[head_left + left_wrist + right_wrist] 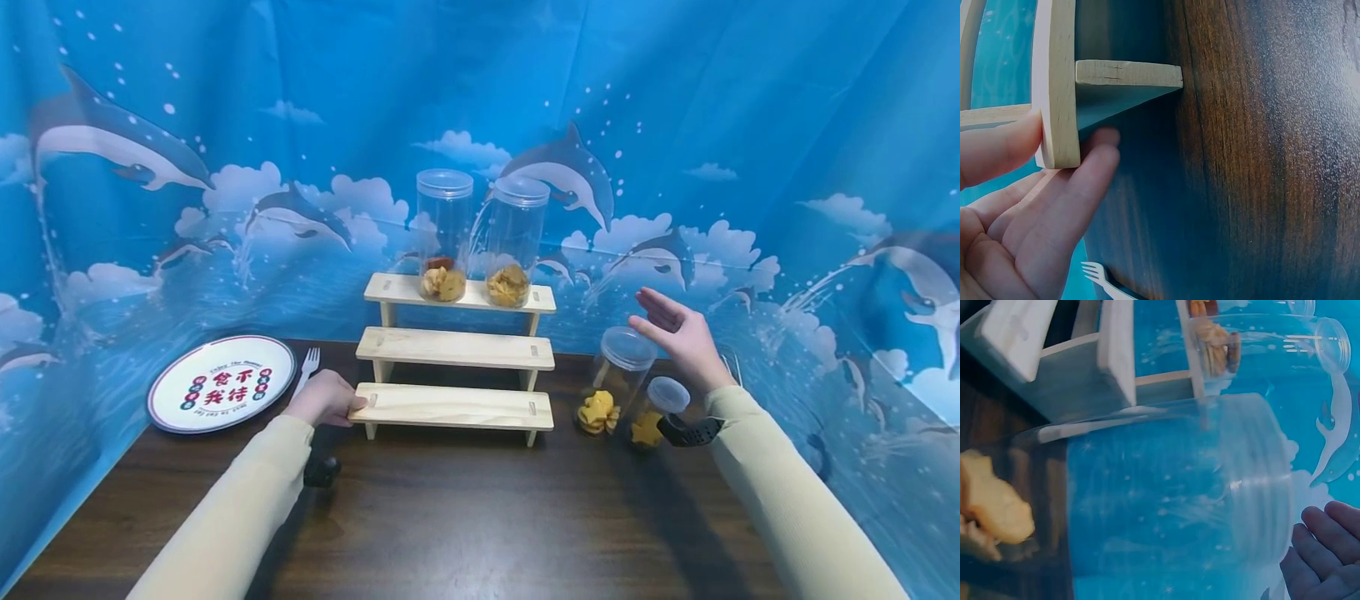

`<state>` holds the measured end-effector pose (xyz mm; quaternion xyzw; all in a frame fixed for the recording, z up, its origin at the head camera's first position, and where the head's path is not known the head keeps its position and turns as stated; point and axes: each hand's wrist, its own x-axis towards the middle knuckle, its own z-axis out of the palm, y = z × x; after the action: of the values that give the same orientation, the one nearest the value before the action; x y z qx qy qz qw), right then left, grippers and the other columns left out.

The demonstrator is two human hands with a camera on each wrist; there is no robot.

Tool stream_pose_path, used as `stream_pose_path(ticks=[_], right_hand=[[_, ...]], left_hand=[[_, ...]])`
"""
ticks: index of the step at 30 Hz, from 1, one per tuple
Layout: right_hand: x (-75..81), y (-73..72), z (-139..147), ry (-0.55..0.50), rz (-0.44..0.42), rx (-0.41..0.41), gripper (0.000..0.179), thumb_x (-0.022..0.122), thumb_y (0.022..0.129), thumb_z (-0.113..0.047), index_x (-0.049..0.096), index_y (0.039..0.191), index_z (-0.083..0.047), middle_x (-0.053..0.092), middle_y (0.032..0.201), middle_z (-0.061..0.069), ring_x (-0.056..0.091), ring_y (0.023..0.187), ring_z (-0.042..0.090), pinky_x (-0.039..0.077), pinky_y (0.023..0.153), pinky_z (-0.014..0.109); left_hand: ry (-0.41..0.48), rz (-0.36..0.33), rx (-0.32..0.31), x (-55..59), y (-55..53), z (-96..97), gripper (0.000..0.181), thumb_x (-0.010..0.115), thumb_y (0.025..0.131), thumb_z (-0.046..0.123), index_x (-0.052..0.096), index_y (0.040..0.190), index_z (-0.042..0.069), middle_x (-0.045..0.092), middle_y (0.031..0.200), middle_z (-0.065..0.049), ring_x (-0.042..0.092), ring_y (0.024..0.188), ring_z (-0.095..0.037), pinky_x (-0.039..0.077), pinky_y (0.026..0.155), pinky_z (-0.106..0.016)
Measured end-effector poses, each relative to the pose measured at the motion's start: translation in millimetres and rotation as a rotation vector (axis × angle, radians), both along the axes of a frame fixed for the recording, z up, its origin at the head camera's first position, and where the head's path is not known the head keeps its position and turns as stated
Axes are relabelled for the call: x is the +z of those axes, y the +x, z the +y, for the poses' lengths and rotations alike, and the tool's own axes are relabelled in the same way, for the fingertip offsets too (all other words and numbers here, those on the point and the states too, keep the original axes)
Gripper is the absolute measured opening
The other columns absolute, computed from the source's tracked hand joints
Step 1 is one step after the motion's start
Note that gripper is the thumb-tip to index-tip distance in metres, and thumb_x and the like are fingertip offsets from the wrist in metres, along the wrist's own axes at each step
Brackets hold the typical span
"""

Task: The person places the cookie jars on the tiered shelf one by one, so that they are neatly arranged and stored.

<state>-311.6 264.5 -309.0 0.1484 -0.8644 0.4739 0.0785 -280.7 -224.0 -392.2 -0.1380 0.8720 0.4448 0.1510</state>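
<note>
A three-step wooden display stand [453, 406] stands near the back of the table. My left hand [326, 400] pinches the left end of its lowest step, thumb on top and fingers curled beneath the board [1057, 87]. Beside the lid of a tall clear jar [628, 354] with yellow cookies, my right hand [681, 337] is raised, fingers extended and holding nothing. In the right wrist view its fingers [1319, 544] show just past that jar's lid [1260, 481]. A shorter jar [666, 398] of cookies stands beside the tall one, below the right wrist.
Two tall clear jars [444, 225] [516, 233] holding cookies stand on the top step. A white plate [225, 346] with printed red characters leans at the left, a pale fork [310, 367] next to it. A blue dolphin-patterned curtain [337, 83] hangs behind the dark wooden table [465, 517].
</note>
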Motion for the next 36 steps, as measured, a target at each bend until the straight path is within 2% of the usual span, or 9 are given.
stream_pose_path(ticks=[5,12,20,28,36], right_hand=[[-11.1,5.7,6,0.034,-0.026,0.026,0.071,0.059,0.093,-0.037,0.025,0.151,-0.015,0.032,0.152,0.011,0.031,0.138,0.033,0.033,0.106,0.053],[-22.7,9.9,8,0.075,-0.035,0.039,0.072,0.061,0.092,-0.036,0.026,0.15,-0.013,0.034,0.151,0.01,0.033,0.137,0.031,0.036,0.105,0.048],[-33.7,15.3,9,0.105,-0.023,-0.001,0.073,0.063,0.09,-0.038,0.028,0.15,-0.013,0.038,0.149,0.012,0.041,0.132,0.034,0.04,0.103,0.049],[-41.9,14.4,10,0.113,-0.082,-0.039,0.078,0.066,0.087,-0.042,0.027,0.15,-0.016,0.047,0.139,0.021,0.053,0.121,0.035,0.047,0.096,0.052],[-43.2,14.3,9,0.09,-0.1,-0.065,0.079,0.067,0.085,-0.046,0.031,0.149,-0.015,0.047,0.14,0.02,0.052,0.122,0.034,0.047,0.096,0.052]], left_hand=[[0.02,-0.003,0.007,-0.3,-0.6,-0.3,0.032,0.062,0.087,0.0,0.054,0.109,-0.022,0.058,0.077,-0.013,0.061,0.064,-0.016,0.059,0.067,-0.034],[0.032,0.0,0.016,-0.7,-0.7,-0.4,0.031,0.062,0.087,0.001,0.055,0.108,-0.021,0.058,0.075,-0.012,0.061,0.063,-0.015,0.059,0.068,-0.033],[0.049,0.0,0.015,1.6,2.1,-0.6,0.032,0.062,0.086,0.001,0.054,0.108,-0.021,0.059,0.076,-0.013,0.062,0.064,-0.016,0.059,0.064,-0.031],[0.073,-0.017,-0.004,-5.7,-8.6,-7.8,0.03,0.067,0.083,0.0,0.057,0.103,-0.02,0.061,0.075,-0.014,0.063,0.065,-0.019,0.059,0.064,-0.032],[0.062,-0.006,0.016,1.7,0.2,-0.8,0.032,0.063,0.086,-0.001,0.053,0.107,-0.022,0.06,0.073,-0.012,0.061,0.063,-0.016,0.059,0.064,-0.033]])
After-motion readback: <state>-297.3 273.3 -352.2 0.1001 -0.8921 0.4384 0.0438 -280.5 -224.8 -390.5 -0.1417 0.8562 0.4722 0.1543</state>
